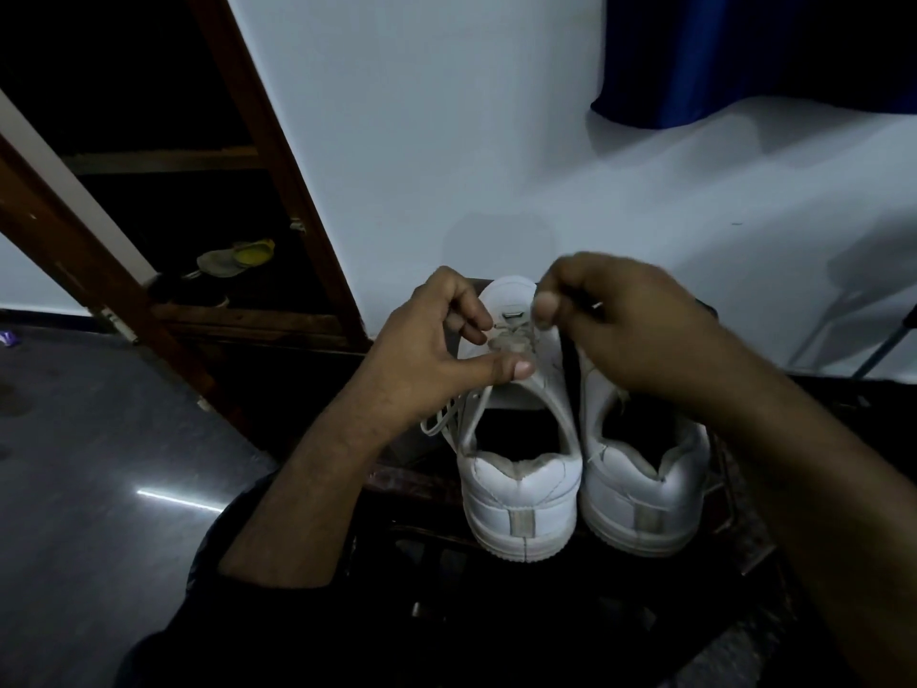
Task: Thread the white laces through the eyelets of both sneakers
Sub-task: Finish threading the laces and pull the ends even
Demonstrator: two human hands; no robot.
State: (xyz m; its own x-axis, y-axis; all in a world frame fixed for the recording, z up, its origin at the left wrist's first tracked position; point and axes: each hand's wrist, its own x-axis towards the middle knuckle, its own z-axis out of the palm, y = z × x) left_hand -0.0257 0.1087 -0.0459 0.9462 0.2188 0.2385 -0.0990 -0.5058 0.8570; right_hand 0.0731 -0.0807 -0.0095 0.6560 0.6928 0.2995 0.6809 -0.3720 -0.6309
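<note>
Standing side by side with heels toward the camera, the two white sneakers touched along their inner sides on a dark surface. The left sneaker carried a white lace across its lowest eyelets near the toe; loose loops of that lace spilled over its left edge and hung beside the shoe. The right sneaker showed an open collar, and its front part was hidden under a hand, so whether it held any lace could not be told.

The left hand hovered over the left sneaker's throat with fingers curled, thumb stretched toward the tongue and fingertips at the lace crossing, seemingly pinching the lace, though blur made the exact grip uncertain. The right hand was bunched, thumb and forefinger pinched together at the right edge of the same shoe's eyelet row, apparently holding a lace end; motion blur hid the detail.

Beyond the toes rose a pale wall, close behind the shoes. A wooden door frame slanted on the left, with a dark opening holding a yellow and grey slipper. Grey floor lay open to the left of the forearm. A blue curtain hung at upper right
</note>
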